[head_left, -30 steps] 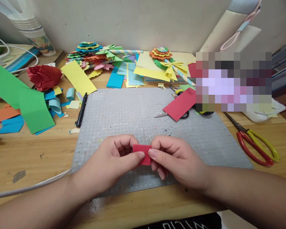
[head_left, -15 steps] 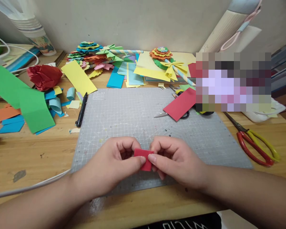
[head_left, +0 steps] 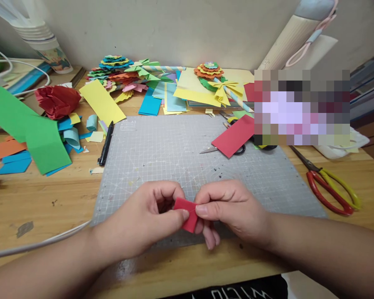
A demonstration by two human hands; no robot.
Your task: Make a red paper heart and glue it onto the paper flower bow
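Observation:
A small folded red paper piece [head_left: 187,214] is pinched between both hands just above the near edge of the grey cutting mat [head_left: 174,149]. My left hand [head_left: 143,220] grips its left side with thumb and forefinger. My right hand [head_left: 230,209] pinches its right side, the other fingers curled under. Part of the paper is hidden behind the fingers.
A red paper sheet [head_left: 233,135] lies over small black-handled scissors [head_left: 241,150] on the mat's far right. Red-and-yellow scissors [head_left: 330,187] lie right of the mat, a black pen [head_left: 106,143] left of it. Green paper [head_left: 34,133], paper flowers [head_left: 115,66] and coloured sheets crowd the back. A white cable [head_left: 34,245] runs at the near left.
Both hands sank slightly toward the near edge of the mat, keeping their pinch on the red paper. The paper now tilts a little, its lower corner pointing down.

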